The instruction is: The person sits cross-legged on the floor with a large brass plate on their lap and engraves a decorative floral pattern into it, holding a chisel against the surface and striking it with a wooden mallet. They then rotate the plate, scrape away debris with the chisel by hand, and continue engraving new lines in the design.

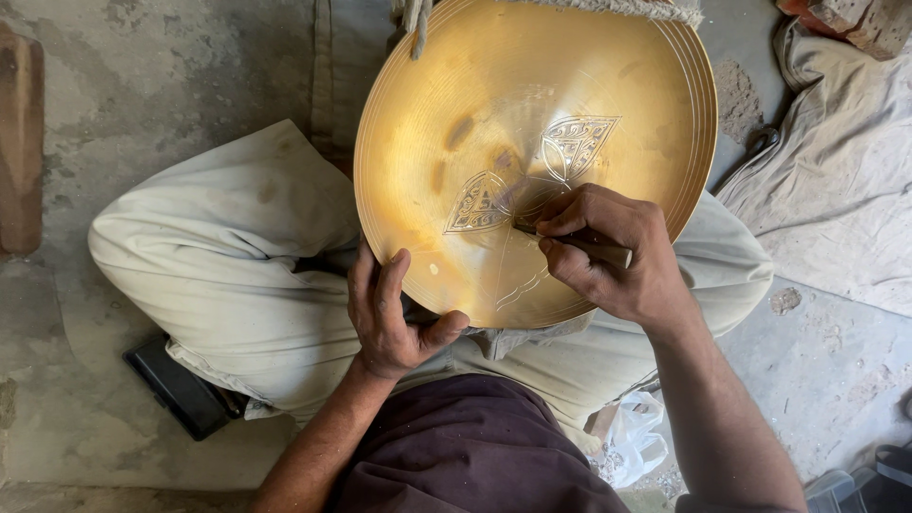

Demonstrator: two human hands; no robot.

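A large round brass dish [475, 104] rests tilted on my crossed legs, its far rim against a rope-wrapped support. Two leaf-shaped engraved patterns [570, 142] sit near its middle, and faint curved lines run below them. My left hand [389, 313] grips the near rim, thumb on the face and fingers behind. My right hand [613, 252] is shut on a thin metal engraving tool [598, 249], whose tip touches the brass beside the lower leaf pattern.
I sit cross-legged in pale trousers [218, 247] on a grey concrete floor [123, 85]. A dark flat object [180, 389] lies under my left knee. A crumpled cloth [836, 161] lies at right, a white plastic bag [632, 442] by my right hip.
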